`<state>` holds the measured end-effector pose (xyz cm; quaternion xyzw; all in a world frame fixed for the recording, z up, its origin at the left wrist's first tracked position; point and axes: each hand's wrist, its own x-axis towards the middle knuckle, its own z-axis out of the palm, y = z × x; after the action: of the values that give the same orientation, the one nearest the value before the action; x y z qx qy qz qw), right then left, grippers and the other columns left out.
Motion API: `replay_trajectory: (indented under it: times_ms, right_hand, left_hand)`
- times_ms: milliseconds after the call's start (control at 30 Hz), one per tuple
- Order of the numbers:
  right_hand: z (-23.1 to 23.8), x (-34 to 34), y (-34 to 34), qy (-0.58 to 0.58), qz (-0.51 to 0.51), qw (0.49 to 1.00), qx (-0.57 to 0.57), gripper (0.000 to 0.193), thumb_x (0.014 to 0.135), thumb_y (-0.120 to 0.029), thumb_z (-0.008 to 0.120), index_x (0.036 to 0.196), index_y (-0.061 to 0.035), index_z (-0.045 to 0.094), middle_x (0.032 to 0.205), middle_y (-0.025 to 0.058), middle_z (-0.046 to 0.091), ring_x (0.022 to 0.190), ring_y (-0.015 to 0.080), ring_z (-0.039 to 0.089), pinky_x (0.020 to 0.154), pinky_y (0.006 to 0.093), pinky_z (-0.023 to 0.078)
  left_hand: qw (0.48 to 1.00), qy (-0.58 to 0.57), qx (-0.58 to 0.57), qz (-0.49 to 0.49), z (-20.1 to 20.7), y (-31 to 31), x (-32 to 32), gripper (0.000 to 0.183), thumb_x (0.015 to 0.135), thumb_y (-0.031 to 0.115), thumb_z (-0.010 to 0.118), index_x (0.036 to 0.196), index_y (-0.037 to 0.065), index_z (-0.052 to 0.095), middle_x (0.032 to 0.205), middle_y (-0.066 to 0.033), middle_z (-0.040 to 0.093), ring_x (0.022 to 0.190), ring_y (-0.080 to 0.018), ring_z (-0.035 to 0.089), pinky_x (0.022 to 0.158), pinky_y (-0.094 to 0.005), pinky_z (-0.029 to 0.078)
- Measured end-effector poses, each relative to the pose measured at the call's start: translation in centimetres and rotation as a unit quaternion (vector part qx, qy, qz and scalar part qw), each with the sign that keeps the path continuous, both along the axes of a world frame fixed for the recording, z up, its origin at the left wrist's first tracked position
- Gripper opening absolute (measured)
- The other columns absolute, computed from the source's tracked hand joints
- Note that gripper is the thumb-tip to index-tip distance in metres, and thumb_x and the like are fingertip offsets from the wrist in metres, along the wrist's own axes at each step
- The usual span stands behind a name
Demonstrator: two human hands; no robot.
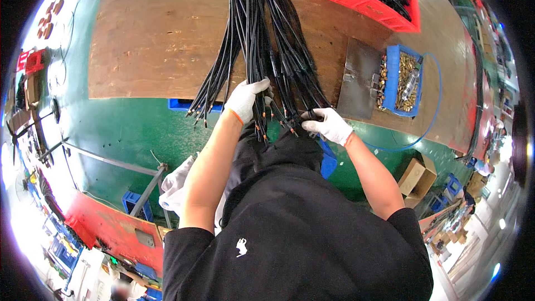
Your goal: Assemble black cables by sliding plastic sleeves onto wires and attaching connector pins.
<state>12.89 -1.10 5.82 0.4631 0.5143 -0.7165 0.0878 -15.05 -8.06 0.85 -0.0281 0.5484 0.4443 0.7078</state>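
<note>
A thick bundle of black cables (pixel 252 33) runs down the wooden table and hangs over its near edge, with copper-coloured tips at the loose ends. My left hand (pixel 245 100), in a white glove, is closed round a middle strand of the bundle. At the right side of the bundle, my right hand (pixel 329 126), also gloved in white, has its thumb and fingers closed on several cable ends. Other cables fan out to the left of my left hand and hang free. The fingers of my left hand are partly hidden behind the cables.
On the table (pixel 161 33), a red crate (pixel 368 6) of black parts stands at the far right. Nearer, a blue bin (pixel 393 78) holds small brass-coloured fittings, beside a dark metal plate (pixel 359 78). A blue hose (pixel 439 95) curves past it. A cardboard box (pixel 415 181) lies on the floor.
</note>
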Motion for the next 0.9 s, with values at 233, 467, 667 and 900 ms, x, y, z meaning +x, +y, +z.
replay_trajectory:
  times_ms: [233, 467, 667, 900]
  right_hand:
    - [0.4, 4.4, -1.3, -0.013, 0.013, 1.000, -0.006, 0.042, 0.090, -0.026, 0.082, 0.123, -0.0016, 0.074, 0.104, 0.0016, 0.075, 0.095, 0.0112, 0.066, 0.089, 0.0307, 0.053]
    - [1.9, 4.5, -1.5, 0.023, 0.001, 1.000, -0.020, 0.037, 0.092, -0.022, 0.081, 0.122, -0.0013, 0.074, 0.107, 0.0016, 0.075, 0.099, 0.0104, 0.065, 0.093, 0.0305, 0.052]
    - [2.2, 4.4, -1.9, -0.016, 0.026, 0.998, -0.048, 0.037, 0.093, -0.021, 0.079, 0.123, 0.0004, 0.073, 0.107, 0.0036, 0.075, 0.098, 0.0114, 0.066, 0.093, 0.0311, 0.053]
    - [3.6, 3.7, -2.5, -0.035, -0.022, 0.998, -0.050, 0.044, 0.093, -0.030, 0.079, 0.125, -0.0011, 0.071, 0.097, 0.0000, 0.071, 0.071, 0.0064, 0.060, 0.060, 0.0250, 0.049]
  left_hand:
    - [0.998, -0.035, 0.012, 0.055, -0.3, 0.8, 1.3, 0.019, 0.098, 0.023, 0.074, 0.099, 0.005, 0.067, 0.083, -0.0057, 0.068, 0.061, -0.0171, 0.064, 0.054, -0.0315, 0.054]
    - [0.999, 0.004, 0.018, 0.039, -0.3, 0.8, 1.7, 0.019, 0.100, 0.026, 0.071, 0.097, 0.007, 0.069, 0.081, -0.0047, 0.068, 0.061, -0.0166, 0.064, 0.053, -0.0329, 0.053]
    - [0.998, -0.010, -0.002, 0.056, 0.2, 1.0, 2.2, 0.010, 0.098, 0.014, 0.071, 0.103, 0.007, 0.067, 0.086, -0.0075, 0.068, 0.067, -0.0179, 0.064, 0.062, -0.0328, 0.056]
    - [0.998, 0.010, 0.010, 0.059, -0.7, 0.8, 2.3, 0.019, 0.096, 0.023, 0.076, 0.105, 0.009, 0.067, 0.087, -0.0068, 0.069, 0.066, -0.0186, 0.066, 0.057, -0.0347, 0.056]
